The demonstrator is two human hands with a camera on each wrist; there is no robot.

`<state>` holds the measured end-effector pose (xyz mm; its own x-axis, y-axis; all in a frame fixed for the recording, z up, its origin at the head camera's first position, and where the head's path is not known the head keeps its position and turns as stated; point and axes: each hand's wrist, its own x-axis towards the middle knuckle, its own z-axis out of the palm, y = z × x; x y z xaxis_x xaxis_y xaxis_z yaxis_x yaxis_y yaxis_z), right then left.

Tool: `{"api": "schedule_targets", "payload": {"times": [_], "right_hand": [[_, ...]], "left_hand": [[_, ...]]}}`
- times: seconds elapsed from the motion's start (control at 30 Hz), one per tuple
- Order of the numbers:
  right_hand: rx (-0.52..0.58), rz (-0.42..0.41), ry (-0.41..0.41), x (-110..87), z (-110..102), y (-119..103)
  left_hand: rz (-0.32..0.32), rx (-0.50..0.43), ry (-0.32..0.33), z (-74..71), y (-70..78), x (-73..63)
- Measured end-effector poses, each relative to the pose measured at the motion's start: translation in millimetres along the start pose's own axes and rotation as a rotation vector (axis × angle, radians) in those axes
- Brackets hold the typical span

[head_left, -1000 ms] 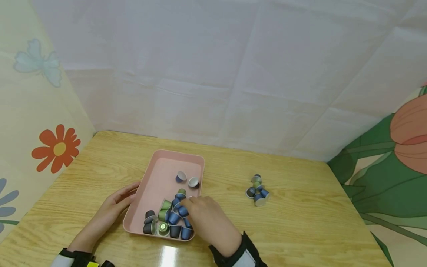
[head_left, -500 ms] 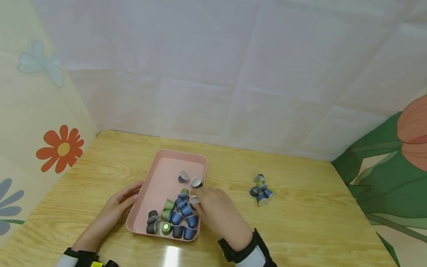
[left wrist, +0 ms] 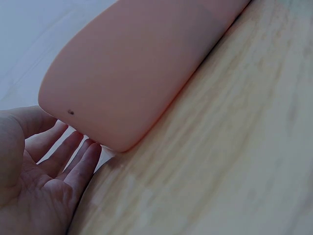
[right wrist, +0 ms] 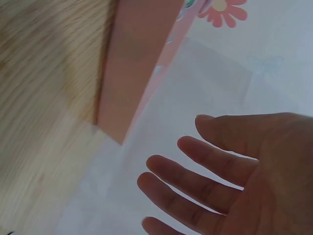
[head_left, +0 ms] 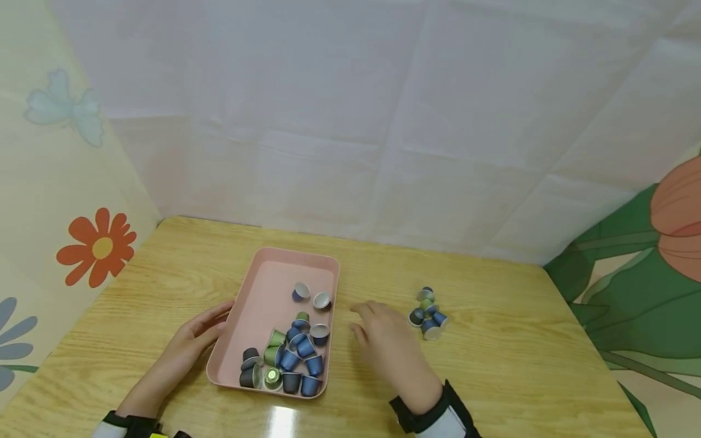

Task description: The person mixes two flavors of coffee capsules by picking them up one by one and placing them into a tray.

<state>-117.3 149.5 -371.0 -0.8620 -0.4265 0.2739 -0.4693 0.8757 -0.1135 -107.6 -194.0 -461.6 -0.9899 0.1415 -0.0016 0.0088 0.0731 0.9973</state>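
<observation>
Several coffee capsules, blue, green and dark, lie in the pink tray (head_left: 263, 277), most of them bunched at its near end. One capsule (head_left: 320, 333) with its pale lid up sits by the right wall. My left hand (head_left: 191, 337) rests against the tray's left side; in the left wrist view its loosely bent fingers (left wrist: 83, 169) touch the outer wall. Between the tray and a small heap of capsules (head_left: 427, 313) on the right, my right hand (head_left: 389, 340) hovers with nothing in it. Its fingers (right wrist: 195, 191) are spread and relaxed in the right wrist view.
The wooden table (head_left: 504, 365) runs back to a pale cloth wall (head_left: 350, 121). Flower-printed sheets flank it, with a red flower (head_left: 98, 246) on the left and a large tulip (head_left: 679, 225) on the right.
My right hand has let go of the pale-lidded capsule at the tray's right wall and moved right, out of the tray. The left hand has stayed against the tray.
</observation>
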Motion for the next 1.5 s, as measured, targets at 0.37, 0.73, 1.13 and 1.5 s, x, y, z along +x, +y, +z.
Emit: {"api": "schedule_targets", "payload": {"times": [0.37, 0.73, 1.13, 1.5], "right_hand": [[-0.072, 0.019, 0.054, -17.8, 6, 31], [-0.101, 0.054, 0.042, -29.8, 5, 53], [-0.167, 0.097, 0.048, -41.9, 0, 75], [-0.117, 0.224, -0.016, -46.4, -2, 92]], "left_hand": [[-0.007, 0.009, 0.006, -0.5, -1.4, 0.4], [-0.011, 0.012, 0.012, 0.1, -0.6, 0.1], [0.010, 0.025, 0.014, -0.5, 0.3, -0.4], [-0.007, 0.030, 0.022, -0.4, 0.1, 0.0]]}}
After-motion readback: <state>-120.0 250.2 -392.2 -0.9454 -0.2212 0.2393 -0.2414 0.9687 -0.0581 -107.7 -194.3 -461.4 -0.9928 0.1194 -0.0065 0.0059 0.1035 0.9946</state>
